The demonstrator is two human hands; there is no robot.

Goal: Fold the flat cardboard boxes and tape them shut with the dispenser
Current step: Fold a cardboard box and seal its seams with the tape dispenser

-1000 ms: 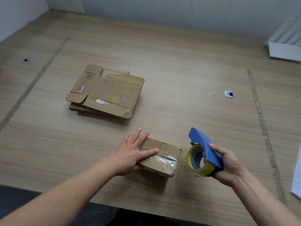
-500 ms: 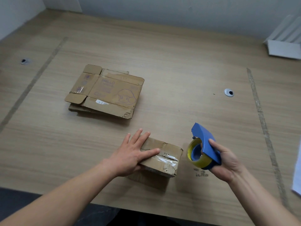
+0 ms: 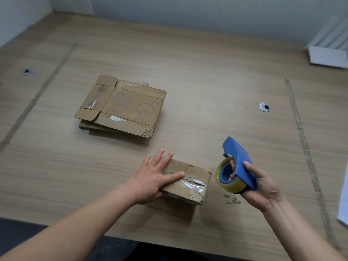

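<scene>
Wood-grain table [image 3: 207, 72], 2 grommets [image 3: 264, 107]; grey wall [image 3: 188, 14] behind.

The left hand [image 3: 157, 178] lies flat, fingers spread, on the folded box [image 3: 190, 182] near the table [image 3: 207, 76] edge. Just right of it, the right hand [image 3: 260, 187] grips the blue tape dispenser [image 3: 239, 162]. Flat cardboard boxes [image 3: 122, 106] lie stacked farther left.

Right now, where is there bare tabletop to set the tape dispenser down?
Free: the wide stretch right of the flat box stack, out to the grommet, and the strip behind the folded box. Crowded: the near edge, where the left hand presses the box and the right hand holds the dispenser.
</scene>
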